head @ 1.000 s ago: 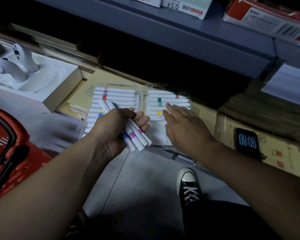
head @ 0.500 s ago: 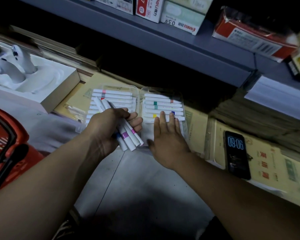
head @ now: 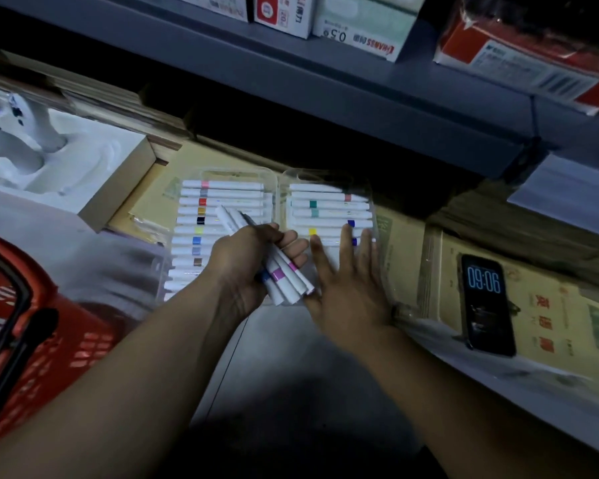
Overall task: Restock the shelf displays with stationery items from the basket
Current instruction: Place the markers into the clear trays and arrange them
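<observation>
A clear plastic marker case (head: 277,178) lies open on the bottom shelf, both halves filled with rows of white markers with coloured bands (head: 222,202). My left hand (head: 246,261) grips a bundle of several white markers (head: 284,278) over the case's left half. My right hand (head: 346,281) lies flat with straight, spread fingers on the right half, touching the markers there (head: 329,214). The red basket (head: 18,340) stands at the lower left on the floor.
A white moulded tray in a cardboard box (head: 94,188) sits left of the case. A phone (head: 486,302) showing a timer lies on yellow packets at right. Boxes (head: 360,25) stand on the grey shelf (head: 325,88) above. Grey floor lies below.
My right hand has shifted from the lower right onto the right half of the case and spread flat. The view has tilted upward a little. My left hand still holds the marker bundle.
</observation>
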Motion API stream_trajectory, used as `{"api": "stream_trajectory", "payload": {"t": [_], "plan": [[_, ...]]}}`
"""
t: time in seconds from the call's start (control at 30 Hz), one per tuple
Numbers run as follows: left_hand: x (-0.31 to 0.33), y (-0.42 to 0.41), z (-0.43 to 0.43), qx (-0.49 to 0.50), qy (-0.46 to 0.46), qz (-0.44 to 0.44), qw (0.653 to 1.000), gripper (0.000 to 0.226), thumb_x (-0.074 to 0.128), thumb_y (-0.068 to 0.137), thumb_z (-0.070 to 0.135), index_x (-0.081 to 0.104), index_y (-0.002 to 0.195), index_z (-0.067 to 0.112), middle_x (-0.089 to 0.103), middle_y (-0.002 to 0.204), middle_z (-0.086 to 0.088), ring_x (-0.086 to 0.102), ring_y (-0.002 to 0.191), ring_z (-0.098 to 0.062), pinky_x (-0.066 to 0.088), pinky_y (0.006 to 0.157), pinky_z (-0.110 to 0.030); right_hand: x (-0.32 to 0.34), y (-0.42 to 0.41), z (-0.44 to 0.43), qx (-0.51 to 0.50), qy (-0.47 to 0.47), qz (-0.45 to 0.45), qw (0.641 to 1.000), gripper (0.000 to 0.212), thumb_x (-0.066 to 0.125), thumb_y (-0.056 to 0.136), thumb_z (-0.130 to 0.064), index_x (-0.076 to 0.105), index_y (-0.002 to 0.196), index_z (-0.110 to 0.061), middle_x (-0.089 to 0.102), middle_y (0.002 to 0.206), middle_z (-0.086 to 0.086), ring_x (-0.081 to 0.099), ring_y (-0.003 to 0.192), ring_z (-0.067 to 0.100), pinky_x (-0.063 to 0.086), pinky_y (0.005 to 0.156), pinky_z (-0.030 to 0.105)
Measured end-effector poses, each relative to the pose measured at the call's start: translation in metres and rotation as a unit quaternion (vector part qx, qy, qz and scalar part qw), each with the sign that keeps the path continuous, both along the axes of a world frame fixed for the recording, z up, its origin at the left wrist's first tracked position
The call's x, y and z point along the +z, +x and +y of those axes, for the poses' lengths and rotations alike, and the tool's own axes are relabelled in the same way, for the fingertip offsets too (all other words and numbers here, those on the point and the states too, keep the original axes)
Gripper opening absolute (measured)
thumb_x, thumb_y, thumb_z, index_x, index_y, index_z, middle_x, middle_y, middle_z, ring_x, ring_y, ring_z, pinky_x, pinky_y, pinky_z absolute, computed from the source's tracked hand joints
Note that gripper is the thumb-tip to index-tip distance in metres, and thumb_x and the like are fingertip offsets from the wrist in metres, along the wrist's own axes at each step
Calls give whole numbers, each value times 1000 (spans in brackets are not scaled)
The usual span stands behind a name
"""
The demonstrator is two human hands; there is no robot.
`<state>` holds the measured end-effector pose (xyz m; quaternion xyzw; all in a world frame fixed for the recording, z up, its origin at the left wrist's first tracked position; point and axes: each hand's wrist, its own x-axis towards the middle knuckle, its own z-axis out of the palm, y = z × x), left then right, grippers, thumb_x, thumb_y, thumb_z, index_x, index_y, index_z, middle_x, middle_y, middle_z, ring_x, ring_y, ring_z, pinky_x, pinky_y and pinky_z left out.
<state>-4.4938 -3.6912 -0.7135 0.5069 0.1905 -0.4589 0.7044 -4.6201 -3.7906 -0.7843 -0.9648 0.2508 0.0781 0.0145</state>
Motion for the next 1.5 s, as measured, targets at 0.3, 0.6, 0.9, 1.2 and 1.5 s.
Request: {"api": "stream_trajectory", "payload": {"t": [0.3, 0.6, 0.9, 1.2, 1.5], "plan": [[3, 5, 25, -50, 0, -52, 997, 12, 48, 102, 1, 56, 111, 2, 76, 95, -18, 76, 85, -32, 63, 68, -41, 17, 5, 0, 9, 28, 91, 995, 80, 25, 102, -61, -19, 158, -25, -30, 159, 27, -25, 146, 52, -6, 122, 59], [35, 0, 11, -37, -13, -63, 997, 24, 44, 104, 4, 63, 105, -11, 75, 98, -23, 76, 76, -27, 64, 64, -38, 30, 9, -2, 9, 70, 145, 987, 83, 28, 102, -60, -25, 156, -26, -39, 155, 24, -31, 144, 50, -8, 122, 57], [17, 7, 13, -12, 11, -44, 999, 22, 44, 109, 19, 60, 101, 6, 75, 101, -14, 74, 81, -24, 62, 73, -37, 107, 38, -12, -79, 336, -56, 937, 26, 48, 95, -16, 59, 73, -8, 62, 82, 13, 59, 79, 36, 48, 65, 36], [18, 1, 1, -73, 9, -26, 997, 39, 47, 108, 28, 62, 124, -4, 74, 114, -20, 74, 97, -32, 64, 66, -49, 102, 38, -18, -147, 536, -131, 821, 16, 74, 86, 0, 74, 101, -2, 75, 86, 7, 70, 73, 14, 57, 62, 25], [0, 15, 26, -53, 83, -36, 995, 33, 43, 109, 25, 60, 107, -3, 75, 91, -19, 75, 80, -32, 63, 74, -51, 58, 16, -65, 29, 183, -103, 977, 15, 59, 93, -2, 70, 101, -8, 59, 103, 8, 57, 93, 25, 40, 79, 32]]}}
